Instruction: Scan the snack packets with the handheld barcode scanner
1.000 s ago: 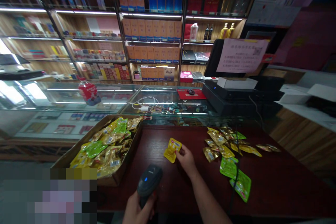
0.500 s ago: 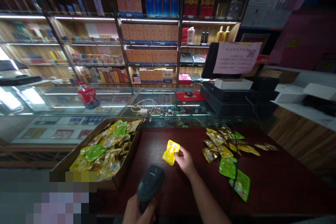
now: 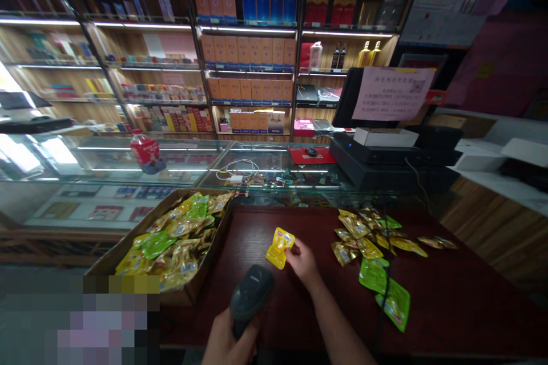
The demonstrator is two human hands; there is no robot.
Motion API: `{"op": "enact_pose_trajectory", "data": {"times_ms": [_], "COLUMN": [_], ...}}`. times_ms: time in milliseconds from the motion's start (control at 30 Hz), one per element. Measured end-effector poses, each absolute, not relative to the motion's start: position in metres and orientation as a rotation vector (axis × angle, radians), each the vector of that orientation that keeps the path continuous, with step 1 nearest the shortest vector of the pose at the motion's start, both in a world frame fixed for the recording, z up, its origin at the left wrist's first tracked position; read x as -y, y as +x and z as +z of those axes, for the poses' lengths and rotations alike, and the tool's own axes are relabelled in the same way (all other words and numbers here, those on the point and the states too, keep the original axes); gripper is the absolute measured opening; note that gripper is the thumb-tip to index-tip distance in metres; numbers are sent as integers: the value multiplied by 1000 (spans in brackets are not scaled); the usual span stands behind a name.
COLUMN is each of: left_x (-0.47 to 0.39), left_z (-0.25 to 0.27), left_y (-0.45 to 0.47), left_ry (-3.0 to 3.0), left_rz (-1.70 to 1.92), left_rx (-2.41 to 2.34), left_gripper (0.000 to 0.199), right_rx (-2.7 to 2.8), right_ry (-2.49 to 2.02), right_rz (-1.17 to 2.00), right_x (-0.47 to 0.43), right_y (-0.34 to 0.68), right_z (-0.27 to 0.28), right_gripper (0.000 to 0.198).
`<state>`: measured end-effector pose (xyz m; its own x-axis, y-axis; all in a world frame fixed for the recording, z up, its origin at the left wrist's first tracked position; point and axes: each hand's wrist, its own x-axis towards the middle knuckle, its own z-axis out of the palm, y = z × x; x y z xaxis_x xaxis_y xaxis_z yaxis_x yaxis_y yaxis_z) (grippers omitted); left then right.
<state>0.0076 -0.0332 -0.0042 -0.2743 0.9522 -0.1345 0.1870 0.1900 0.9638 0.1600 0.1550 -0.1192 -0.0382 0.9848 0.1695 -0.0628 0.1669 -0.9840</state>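
My left hand (image 3: 231, 339) is wrapped round the handle of a dark grey barcode scanner (image 3: 252, 295), whose head points up and away from me. Between the thumb and fingers of my right hand (image 3: 303, 262) is a small yellow snack packet (image 3: 279, 247), held by its right edge above the dark red table (image 3: 252, 219). The scanner's head is just below and left of that packet, apart from it. On the left stands a cardboard box (image 3: 197, 282) heaped with gold, yellow and green packets (image 3: 184, 228). Right of my right hand lies a loose pile of gold packets (image 3: 355, 228), with green packets (image 3: 393, 302) nearer me.
A black cable (image 3: 386, 291) runs down over the table on the right. Behind the table is a glass counter (image 3: 274, 154) with a white charger (image 3: 234, 179), a red-labelled bottle (image 3: 146, 151) and a mouse (image 3: 311, 151). A monitor (image 3: 347, 97) with a paper sign stands at the right.
The scanner in my left hand has moved slightly up and right, closer to the yellow packet. My right hand keeps its hold on the packet. The whole view has shifted a little.
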Motion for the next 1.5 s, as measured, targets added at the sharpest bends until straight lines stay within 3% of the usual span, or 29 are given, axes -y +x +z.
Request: {"op": "enact_pose_trajectory", "data": {"times_ms": [333, 567, 733, 933, 1033, 1133, 1267, 1433, 1500], "left_x": [26, 18, 20, 22, 22, 22, 18, 16, 17], "left_z": [-53, -87, -93, -93, -92, -93, -95, -88, -84], "left_y": [3, -14, -15, -14, -16, -18, -20, -20, -21], "left_ry": [943, 804, 768, 765, 806, 845, 865, 886, 921], "left_rz": [1182, 1309, 1365, 1415, 1414, 1373, 1334, 1302, 1273], "left_rx": [-1566, -1480, -1407, -1448, -1485, -1501, -1526, -1510, -1524], "left_gripper": [16, 38, 35, 34, 34, 38, 48, 49, 47], "right_rx": [1110, 943, 1031, 1257, 1355, 1449, 1570, 1477, 1538], "right_ry": [-1010, -1098, -1023, -824, -783, -838, -1037, -1504, -1881], "right_rz": [1288, 1332, 1420, 1589, 1586, 1486, 1182, 605, 145], "right_x": [-151, -151, -159, -203, -222, -222, -194, -142, -128], "right_y": [166, 169, 124, -8, -60, -59, 38, 210, 252], "right_z": [-120, -107, -68, 12, 38, 32, -14, -56, -68], "right_gripper": [55, 63, 57, 45, 50, 48, 21, 37, 37]}}
